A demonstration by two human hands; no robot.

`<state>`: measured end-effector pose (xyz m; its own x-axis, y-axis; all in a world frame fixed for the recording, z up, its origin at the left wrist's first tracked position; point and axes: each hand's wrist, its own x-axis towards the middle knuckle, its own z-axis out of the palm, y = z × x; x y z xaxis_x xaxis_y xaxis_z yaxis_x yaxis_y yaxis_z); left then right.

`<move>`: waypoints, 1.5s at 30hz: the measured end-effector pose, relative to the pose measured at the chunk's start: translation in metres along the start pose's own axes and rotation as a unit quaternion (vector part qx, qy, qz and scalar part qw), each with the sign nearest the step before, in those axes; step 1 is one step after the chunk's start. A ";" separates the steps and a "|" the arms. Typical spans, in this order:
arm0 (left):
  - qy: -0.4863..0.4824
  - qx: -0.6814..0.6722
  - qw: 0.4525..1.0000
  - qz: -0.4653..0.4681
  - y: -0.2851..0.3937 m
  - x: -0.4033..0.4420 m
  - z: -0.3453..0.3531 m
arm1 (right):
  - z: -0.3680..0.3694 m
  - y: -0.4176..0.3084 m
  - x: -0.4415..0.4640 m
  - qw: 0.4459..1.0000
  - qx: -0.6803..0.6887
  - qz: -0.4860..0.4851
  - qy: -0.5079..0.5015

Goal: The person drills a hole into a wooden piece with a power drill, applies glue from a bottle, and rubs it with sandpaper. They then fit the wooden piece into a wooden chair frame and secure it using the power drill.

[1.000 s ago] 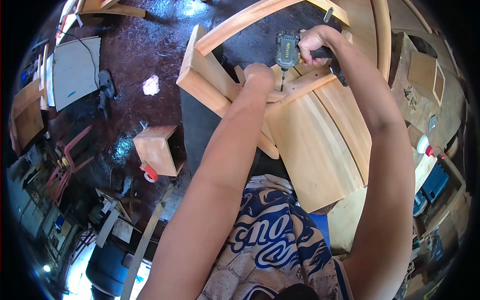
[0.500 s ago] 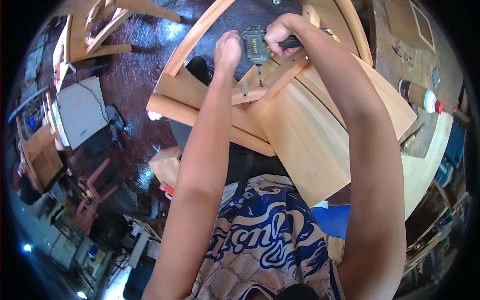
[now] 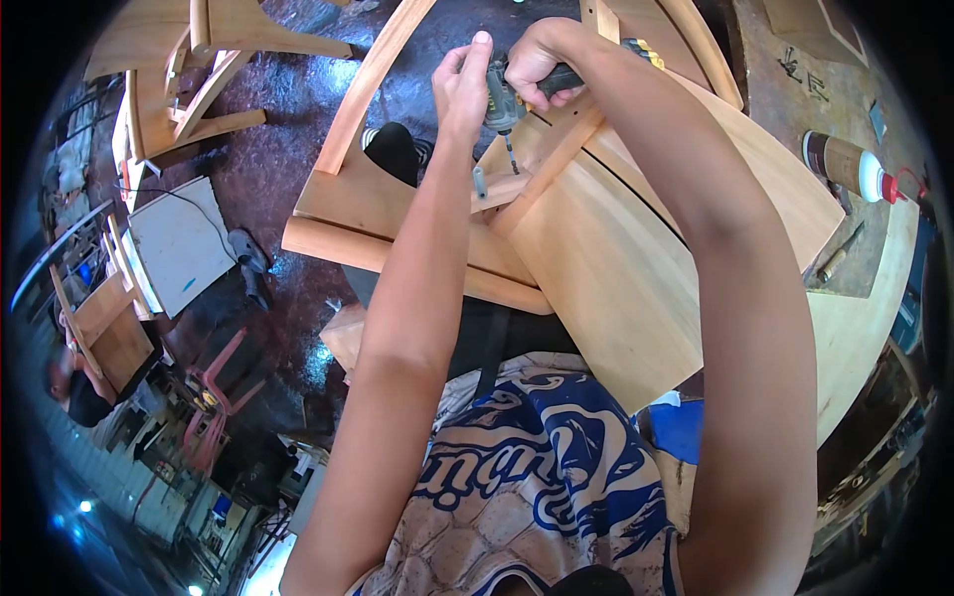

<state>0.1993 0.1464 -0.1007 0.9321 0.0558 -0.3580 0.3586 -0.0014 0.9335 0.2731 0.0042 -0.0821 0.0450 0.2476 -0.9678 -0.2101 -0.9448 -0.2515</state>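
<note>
My right hand (image 3: 540, 68) is wrapped round the grip of a dark cordless drill (image 3: 500, 107). The drill's long bit points down at a wooden crosspiece (image 3: 497, 191) of a chair-like wooden frame. Just left of the drill is my left hand (image 3: 463, 87), raised with its thumb up and its fingers bent; whether it touches the drill or holds anything small is hidden. A small metal piece (image 3: 479, 182) stands by the crosspiece, below my left hand. Wide pale boards (image 3: 606, 268) of the frame lie to the right of the bit.
A glue bottle (image 3: 845, 167) and a thin tool (image 3: 841, 252) lie on the workbench (image 3: 775, 109) at the right. More wooden frames (image 3: 224, 89) stand at the upper left, near a grey board (image 3: 184, 248). Another person (image 3: 79, 392) is at the far left.
The view has shifted. My left hand has left the wooden frame and risen beside the drill, its thumb now raised. The metal piece now stands below it. The drill is still over the crosspiece.
</note>
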 end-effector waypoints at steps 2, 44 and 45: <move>-0.009 0.014 1.000 0.011 0.001 0.001 -0.001 | -0.002 -0.001 0.001 1.000 -0.013 -0.005 -0.007; 0.060 0.016 0.995 0.080 -0.014 0.010 0.004 | -0.001 -0.018 -0.013 0.997 0.004 0.067 -0.021; 0.085 0.052 0.992 0.074 -0.015 0.013 0.005 | -0.004 -0.018 -0.014 0.998 0.017 0.066 -0.010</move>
<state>0.2061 0.1426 -0.1195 0.9560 0.2145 -0.2001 0.2301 -0.1255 0.9650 0.2798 0.0170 -0.0640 -0.0040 0.1257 -0.9921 -0.2453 -0.9619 -0.1209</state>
